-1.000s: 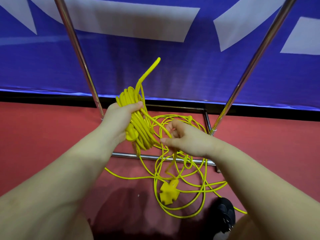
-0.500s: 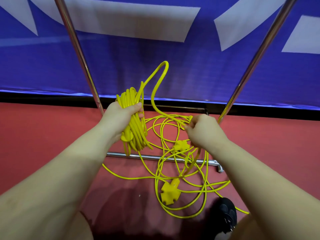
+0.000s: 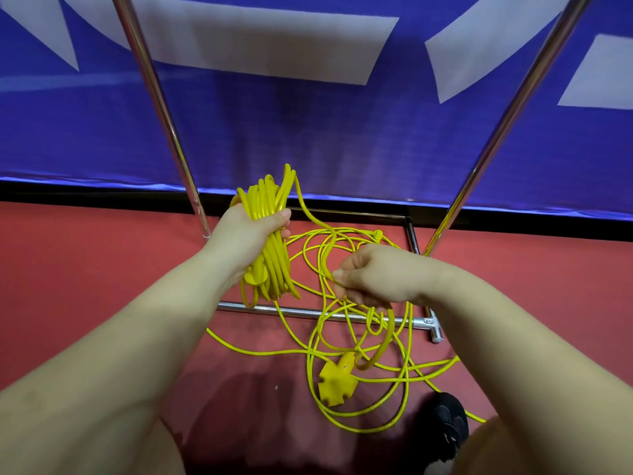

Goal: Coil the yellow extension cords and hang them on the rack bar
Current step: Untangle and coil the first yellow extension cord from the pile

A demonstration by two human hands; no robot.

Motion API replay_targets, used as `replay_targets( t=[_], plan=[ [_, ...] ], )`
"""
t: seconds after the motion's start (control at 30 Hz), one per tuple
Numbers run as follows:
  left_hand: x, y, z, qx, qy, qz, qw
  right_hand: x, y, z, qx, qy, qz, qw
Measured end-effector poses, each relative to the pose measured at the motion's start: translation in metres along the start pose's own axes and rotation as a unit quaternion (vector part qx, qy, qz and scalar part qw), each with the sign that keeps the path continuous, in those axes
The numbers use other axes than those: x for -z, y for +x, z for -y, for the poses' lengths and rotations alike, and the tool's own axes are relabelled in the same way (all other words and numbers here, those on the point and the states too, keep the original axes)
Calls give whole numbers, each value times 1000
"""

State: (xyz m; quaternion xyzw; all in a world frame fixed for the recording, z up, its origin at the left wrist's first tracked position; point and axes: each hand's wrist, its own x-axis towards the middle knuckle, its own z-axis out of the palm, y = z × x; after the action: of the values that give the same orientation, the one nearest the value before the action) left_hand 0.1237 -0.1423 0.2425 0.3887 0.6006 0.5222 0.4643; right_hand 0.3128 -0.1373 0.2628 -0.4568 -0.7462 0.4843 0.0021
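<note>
My left hand (image 3: 245, 240) grips a thick coil of yellow extension cord (image 3: 270, 214), held upright in front of the rack's left pole. A strand runs from the coil's top down to my right hand (image 3: 368, 279), which holds the cord in curled fingers. Below my right hand the cord hangs in a loop toward the yellow multi-socket end (image 3: 337, 383) on the floor. Loose yellow cord (image 3: 404, 368) lies tangled on the red floor across the rack's lower bar (image 3: 298, 311). The rack's top bar is out of view.
Two chrome rack poles, the left pole (image 3: 156, 94) and the right pole (image 3: 513, 108), rise toward the top. A blue banner (image 3: 308, 132) hangs behind them. A black shoe (image 3: 447, 423) stands at the lower right beside the cord.
My right hand has moved down and toward me along the cord. The raised loop above the coil has been laid onto the coil in my left hand.
</note>
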Motion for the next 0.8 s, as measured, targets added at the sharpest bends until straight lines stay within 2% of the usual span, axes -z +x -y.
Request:
replay_targets(
  t=[0.1, 0.17, 0.27, 0.37, 0.43, 0.53, 0.6, 0.7, 0.8],
  plan=[
    [0, -2, 2, -12, 50, 20, 998, 2, -3, 4, 19, 19, 46, 999],
    [-2, -5, 2, -22, 71, 49, 996, 5, -5, 7, 48, 117, 79, 989],
    [-7, -12, -1, -38, 67, 99, 992, 15, -7, 9, 54, 288, 112, 950],
    [-12, -18, -4, -26, 26, 144, 989, 23, -7, 8, 56, 359, 86, 928],
    [-15, -22, -7, 8, -22, 155, 988, 27, -6, 6, 54, 378, 33, 924],
    [-16, -24, -11, 41, -46, 171, 983, 27, 0, 0, 46, 352, -81, 931],
    [-17, -26, -12, 47, -39, 193, 979, 25, 5, -4, 48, 304, -132, 942],
    [-18, -31, -13, 52, -14, 232, 971, 21, 7, -6, 62, 221, -150, 962],
    [-19, -34, -10, 70, -27, 234, 969, 18, 5, -5, 61, 153, -147, 975]
  ],
)
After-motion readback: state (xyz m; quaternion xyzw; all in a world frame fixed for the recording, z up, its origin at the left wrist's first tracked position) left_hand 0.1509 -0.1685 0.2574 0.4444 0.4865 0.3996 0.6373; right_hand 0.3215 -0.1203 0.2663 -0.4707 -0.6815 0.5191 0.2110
